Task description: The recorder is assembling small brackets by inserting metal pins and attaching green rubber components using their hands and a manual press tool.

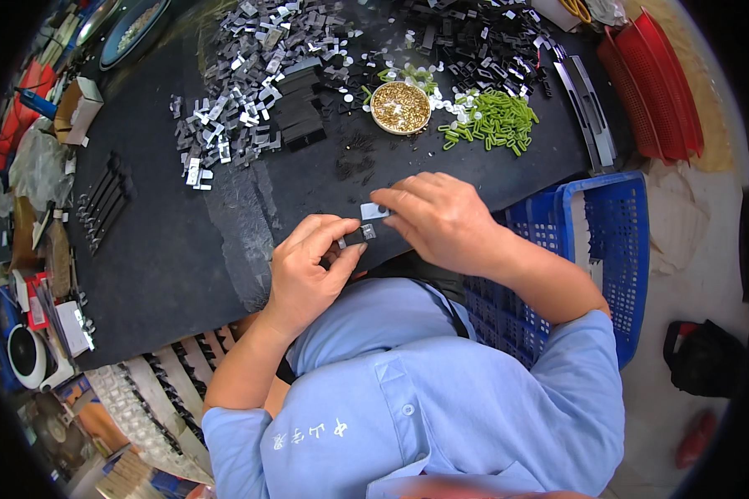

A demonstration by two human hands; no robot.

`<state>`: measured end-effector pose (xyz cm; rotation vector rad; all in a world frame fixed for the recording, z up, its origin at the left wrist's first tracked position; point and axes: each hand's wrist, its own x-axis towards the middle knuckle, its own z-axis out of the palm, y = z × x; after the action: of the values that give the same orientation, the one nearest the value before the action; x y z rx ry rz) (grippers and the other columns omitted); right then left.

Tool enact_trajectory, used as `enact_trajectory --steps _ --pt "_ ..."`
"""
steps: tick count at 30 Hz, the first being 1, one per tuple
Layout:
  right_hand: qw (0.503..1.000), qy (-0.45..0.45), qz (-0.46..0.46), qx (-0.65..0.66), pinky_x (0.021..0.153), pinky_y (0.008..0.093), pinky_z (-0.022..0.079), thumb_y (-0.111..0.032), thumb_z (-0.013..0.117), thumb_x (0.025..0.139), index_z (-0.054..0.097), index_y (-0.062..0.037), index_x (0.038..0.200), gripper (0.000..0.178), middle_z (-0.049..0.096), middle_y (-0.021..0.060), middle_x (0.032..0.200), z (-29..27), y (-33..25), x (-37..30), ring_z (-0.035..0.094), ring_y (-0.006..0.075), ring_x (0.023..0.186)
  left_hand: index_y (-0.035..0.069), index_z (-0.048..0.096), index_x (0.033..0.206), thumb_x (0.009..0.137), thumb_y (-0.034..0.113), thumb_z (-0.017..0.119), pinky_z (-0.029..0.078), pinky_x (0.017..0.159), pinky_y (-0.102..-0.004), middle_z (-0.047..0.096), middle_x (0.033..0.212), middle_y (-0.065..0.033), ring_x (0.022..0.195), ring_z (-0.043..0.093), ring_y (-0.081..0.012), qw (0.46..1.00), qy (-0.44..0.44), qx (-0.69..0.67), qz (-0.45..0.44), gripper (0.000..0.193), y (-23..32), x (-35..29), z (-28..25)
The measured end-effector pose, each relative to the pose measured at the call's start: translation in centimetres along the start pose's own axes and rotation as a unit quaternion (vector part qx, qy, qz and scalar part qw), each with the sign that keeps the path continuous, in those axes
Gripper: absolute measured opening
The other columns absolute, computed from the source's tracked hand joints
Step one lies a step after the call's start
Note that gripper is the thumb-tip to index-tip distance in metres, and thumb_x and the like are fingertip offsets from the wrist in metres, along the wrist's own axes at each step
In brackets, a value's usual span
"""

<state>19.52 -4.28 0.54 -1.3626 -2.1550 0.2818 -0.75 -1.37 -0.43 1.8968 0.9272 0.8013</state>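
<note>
Over the table's near edge, my left hand (301,264) pinches a small black block with a shiny metal end (368,231) between thumb and fingers. Just above it, my right hand (443,223) grips a small flat silver metal piece (373,211) with a dark spot, partly covered by the fingertips. The two parts are close together; whether they touch I cannot tell. Beyond my hands lie small dark pins (356,162) scattered on the black table (175,274).
A heap of bent metal clips (233,96) lies at far left, beside stacked black strips (298,108). Farther right are a round dish (401,131) of brass-coloured bits and green oval rings (499,121). Blue crates (628,249) and red baskets (653,91) stand on the right.
</note>
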Motion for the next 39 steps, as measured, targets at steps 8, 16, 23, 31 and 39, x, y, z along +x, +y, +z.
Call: enact_trajectory --steps 8,16,23,31,39 --pt "0.999 0.012 -0.026 -0.042 0.062 0.0331 0.044 -0.015 0.070 0.066 0.059 -0.0021 0.100 0.038 0.059 0.0057 0.079 0.3 -0.6 0.1 0.058 0.0220 0.071 0.000 0.066 0.094 0.069 -0.003 0.073 0.050 0.056 -0.0230 0.063 0.087 -0.0099 0.065 0.060 -0.0124 0.998 0.026 0.038 0.031 0.026 0.2 0.2 0.1" --pt "0.998 0.008 -0.052 -0.046 0.063 0.0319 0.045 -0.030 0.076 0.051 0.059 -0.0013 0.102 0.061 0.059 0.0055 0.081 0.0 -0.7 -0.1 0.058 0.0207 0.072 -0.001 0.062 0.094 0.071 0.001 0.072 0.050 0.051 -0.0289 0.061 0.086 -0.0122 0.060 0.061 -0.0216 0.990 0.032 0.085 0.110 0.025 -0.1 0.5 0.1" --pt "0.997 0.042 -0.047 -0.050 0.063 0.0305 0.046 -0.027 0.073 0.054 0.060 0.0006 0.104 0.059 0.062 0.0075 0.088 0.9 -0.3 -1.3 0.058 0.0200 0.072 -0.001 0.063 0.091 0.069 -0.002 0.073 0.051 0.057 -0.0297 0.063 0.084 -0.0141 0.068 0.064 -0.0238 0.983 0.034 0.128 0.126 0.024 0.2 0.6 0.7" --pt "0.997 0.051 -0.022 -0.046 0.062 0.0313 0.046 -0.017 0.070 0.064 0.062 -0.0018 0.098 0.038 0.062 0.0057 0.083 0.9 -0.2 -1.4 0.059 0.0204 0.071 -0.001 0.063 0.091 0.069 -0.002 0.072 0.051 0.056 -0.0294 0.063 0.084 -0.0139 0.067 0.063 -0.0234 0.984 0.009 0.114 0.135 0.024 -0.3 1.0 0.7" --pt "0.998 0.042 -0.040 0.004 0.061 0.0317 0.046 -0.013 0.069 0.066 0.062 -0.0032 0.095 0.032 0.062 0.0048 0.082 0.8 0.3 -1.0 0.060 0.0207 0.071 -0.002 0.063 0.090 0.069 -0.001 0.072 0.051 0.057 -0.0305 0.063 0.084 -0.0135 0.069 0.063 -0.0248 0.980 0.010 0.138 0.143 0.023 0.0 0.8 0.6"
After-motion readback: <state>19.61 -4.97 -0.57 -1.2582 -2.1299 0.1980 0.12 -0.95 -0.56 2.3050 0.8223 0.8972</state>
